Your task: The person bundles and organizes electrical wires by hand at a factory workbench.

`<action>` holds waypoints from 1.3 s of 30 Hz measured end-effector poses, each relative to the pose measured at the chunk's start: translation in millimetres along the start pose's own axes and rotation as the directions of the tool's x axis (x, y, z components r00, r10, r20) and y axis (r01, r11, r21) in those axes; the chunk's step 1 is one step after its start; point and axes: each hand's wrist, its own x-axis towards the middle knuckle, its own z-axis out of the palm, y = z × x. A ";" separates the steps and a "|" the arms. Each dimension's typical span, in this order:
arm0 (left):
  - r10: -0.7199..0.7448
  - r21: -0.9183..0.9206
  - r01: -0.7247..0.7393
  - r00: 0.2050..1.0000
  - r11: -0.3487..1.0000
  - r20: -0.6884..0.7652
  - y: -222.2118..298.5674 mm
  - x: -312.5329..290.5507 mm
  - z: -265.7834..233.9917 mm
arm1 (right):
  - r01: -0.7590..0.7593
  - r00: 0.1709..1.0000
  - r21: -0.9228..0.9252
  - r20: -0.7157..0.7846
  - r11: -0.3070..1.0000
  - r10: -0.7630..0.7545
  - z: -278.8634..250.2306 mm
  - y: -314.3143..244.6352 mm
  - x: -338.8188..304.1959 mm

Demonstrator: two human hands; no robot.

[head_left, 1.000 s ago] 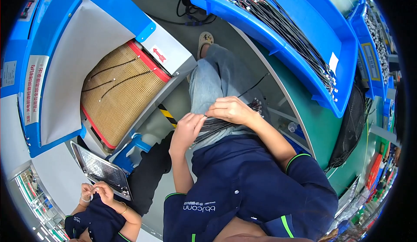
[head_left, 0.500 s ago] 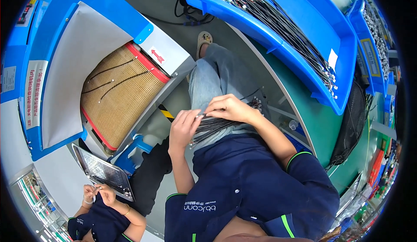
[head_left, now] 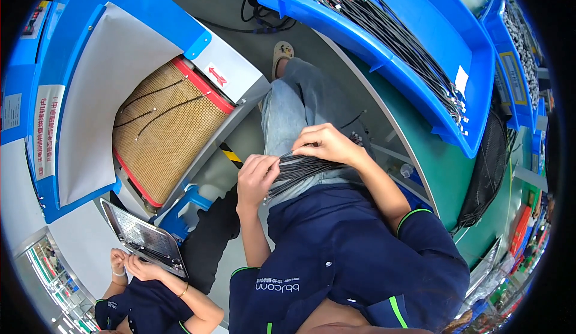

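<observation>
A bundle of thin black cables (head_left: 309,167) with small connectors at the ends lies across my lap. Over the bundle's left end, my left hand (head_left: 257,178) is closed, thumb and fingertips pinching one end of a black cable. To its right, my right hand (head_left: 327,144) pinches the same cable, whose other end (head_left: 355,120) sticks out past the knuckles. The small parts right at my fingertips are partly hidden by the fingers.
On the left, a mesh conveyor belt (head_left: 162,148) carries several black cables out of a blue-and-white machine (head_left: 138,10). A blue bin (head_left: 444,19) of cables stands on the green table (head_left: 444,172) at right. Lower left, a co-worker's hands (head_left: 135,265) work beside a metal tray (head_left: 144,238).
My right hand has moved up and right, away from my left hand, so the gap between them is wider. The cables on the belt have crept slightly left. The co-worker's hands have shifted.
</observation>
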 end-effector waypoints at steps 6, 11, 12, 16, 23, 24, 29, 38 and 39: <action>0.079 0.043 -0.078 0.997 0.996 -0.025 -0.3 3.4 4.6 | 0.007 1.000 0.001 -0.010 1.000 -0.007 -4.3 -1.3 -2.9; -0.029 0.162 0.039 0.998 0.986 -0.064 -15.0 -7.1 -13.3 | -0.177 0.977 -0.138 0.098 0.974 0.191 -28.3 4.2 -7.6; -0.064 0.172 0.075 0.995 0.982 -0.070 -17.3 -10.7 -18.9 | -0.148 0.985 -0.143 0.065 0.979 0.159 -35.2 8.6 -11.8; -0.151 0.175 0.169 0.982 0.970 -0.110 -27.4 -20.5 -31.5 | -0.172 0.984 -0.177 0.019 0.969 0.178 -52.1 7.0 -19.6; -0.215 0.148 0.235 0.966 0.961 -0.143 -28.5 -25.7 -35.3 | -0.114 0.993 -0.219 -0.050 0.969 0.105 -49.1 4.1 -21.9; -0.222 0.140 0.243 0.964 0.960 -0.147 -27.9 -26.1 -34.8 | -0.099 0.995 -0.271 -0.044 0.958 0.090 -48.3 4.0 -21.4; -0.213 0.162 0.234 0.967 0.959 -0.137 -31.9 -30.8 -38.0 | 0.033 0.996 -0.407 -0.061 0.913 -0.063 -55.5 11.4 -21.3; -0.276 0.187 0.309 0.943 0.932 -0.184 -38.5 -41.2 -61.0 | 0.003 0.990 -0.260 -0.137 0.966 -0.040 -64.8 25.0 -29.4; -0.288 0.173 0.321 0.938 0.931 -0.191 -38.9 -42.0 -62.0 | 0.039 0.984 -0.261 -0.155 0.965 -0.082 -64.0 23.0 -29.0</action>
